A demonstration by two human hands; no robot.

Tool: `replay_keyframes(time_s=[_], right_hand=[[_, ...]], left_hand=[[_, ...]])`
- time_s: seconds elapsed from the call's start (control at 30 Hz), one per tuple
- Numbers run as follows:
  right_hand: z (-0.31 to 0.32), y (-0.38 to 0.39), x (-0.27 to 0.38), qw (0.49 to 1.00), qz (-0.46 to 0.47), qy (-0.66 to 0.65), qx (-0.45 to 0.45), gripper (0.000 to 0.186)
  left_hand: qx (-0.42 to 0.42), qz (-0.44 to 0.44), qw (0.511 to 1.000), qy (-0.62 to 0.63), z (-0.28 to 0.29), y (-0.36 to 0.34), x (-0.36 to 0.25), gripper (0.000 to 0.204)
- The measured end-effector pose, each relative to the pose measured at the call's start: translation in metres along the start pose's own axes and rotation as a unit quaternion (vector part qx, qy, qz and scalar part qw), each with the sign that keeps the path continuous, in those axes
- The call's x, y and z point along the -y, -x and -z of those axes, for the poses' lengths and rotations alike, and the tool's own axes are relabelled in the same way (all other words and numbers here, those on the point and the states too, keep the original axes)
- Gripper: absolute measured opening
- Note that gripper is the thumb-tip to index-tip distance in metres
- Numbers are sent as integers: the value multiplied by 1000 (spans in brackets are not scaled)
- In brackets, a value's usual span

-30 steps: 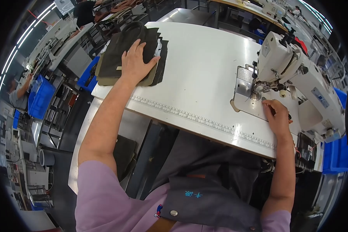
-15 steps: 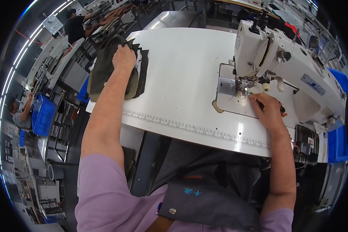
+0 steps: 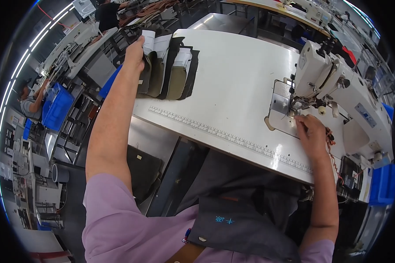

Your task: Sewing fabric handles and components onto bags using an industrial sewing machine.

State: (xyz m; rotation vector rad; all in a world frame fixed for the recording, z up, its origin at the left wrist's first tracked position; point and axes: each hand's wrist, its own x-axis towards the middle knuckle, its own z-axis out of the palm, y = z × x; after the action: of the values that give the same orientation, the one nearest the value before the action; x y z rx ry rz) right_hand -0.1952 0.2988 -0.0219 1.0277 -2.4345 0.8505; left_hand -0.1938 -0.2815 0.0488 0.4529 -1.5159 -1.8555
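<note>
My left hand (image 3: 135, 53) is closed on a dark fabric piece at the left edge of the stack of olive and black fabric pieces (image 3: 177, 81). The held piece is turned up, and white backing (image 3: 156, 43) shows beside my fingers. My right hand (image 3: 311, 132) rests by the sewing machine (image 3: 322, 70), its thumb and forefinger pinched together just in front of the metal needle plate (image 3: 279, 105). Whether a thread lies between those fingertips is too small to tell.
A printed ruler strip (image 3: 224, 136) runs along the near edge of the white table (image 3: 232, 65). Orange thread (image 3: 330, 138) hangs beside my right wrist. Below my left arm lies a dark fabric piece (image 3: 142, 171). Blue bins (image 3: 59, 105) and two people are farther left.
My left hand has pulled the top dark piece leftward and up, uncovering white backing and fanned pieces beneath. My right hand stays by the needle plate. The whole view has shifted.
</note>
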Motion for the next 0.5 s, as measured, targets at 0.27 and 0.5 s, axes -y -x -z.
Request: replay_keyframes(time_s=[0.27,0.5], right_hand=[[-105,-86,146,951,301,-19,63,28],[-226,-175,212,945,298,84,102,45]], left_hand=[[-8,-89,979,-184,-28,39,18,40],[2,-122,958,-258,-22,24,30,40]])
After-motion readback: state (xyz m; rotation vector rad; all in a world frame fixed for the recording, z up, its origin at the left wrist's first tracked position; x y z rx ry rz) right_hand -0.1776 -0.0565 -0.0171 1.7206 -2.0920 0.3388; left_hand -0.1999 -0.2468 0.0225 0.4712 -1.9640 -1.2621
